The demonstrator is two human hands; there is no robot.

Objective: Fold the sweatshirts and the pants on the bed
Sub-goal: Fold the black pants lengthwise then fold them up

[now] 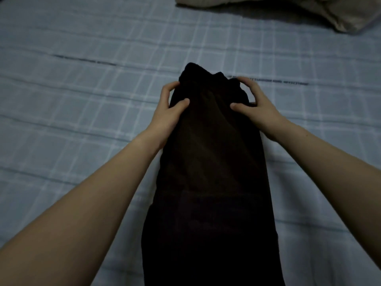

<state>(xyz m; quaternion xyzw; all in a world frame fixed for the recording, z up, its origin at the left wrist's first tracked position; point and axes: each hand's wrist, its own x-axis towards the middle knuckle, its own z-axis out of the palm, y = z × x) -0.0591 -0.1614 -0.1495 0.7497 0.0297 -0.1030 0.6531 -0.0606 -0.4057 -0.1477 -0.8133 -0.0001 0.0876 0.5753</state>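
A long black garment (210, 172) lies lengthwise down the middle of the bed, running from the bottom edge of the view up to a bunched far end. My left hand (169, 108) pinches the left side of that far end, thumb on top and fingers curled round the edge. On the right side my right hand (253, 106) grips the cloth the same way. Whether the garment is pants or a sweatshirt cannot be told in the dim light.
The bed carries a pale blue checked sheet (82, 100) that spreads on both sides of the garment. A beige crumpled cloth or pillow (299, 11) lies at the far right corner.
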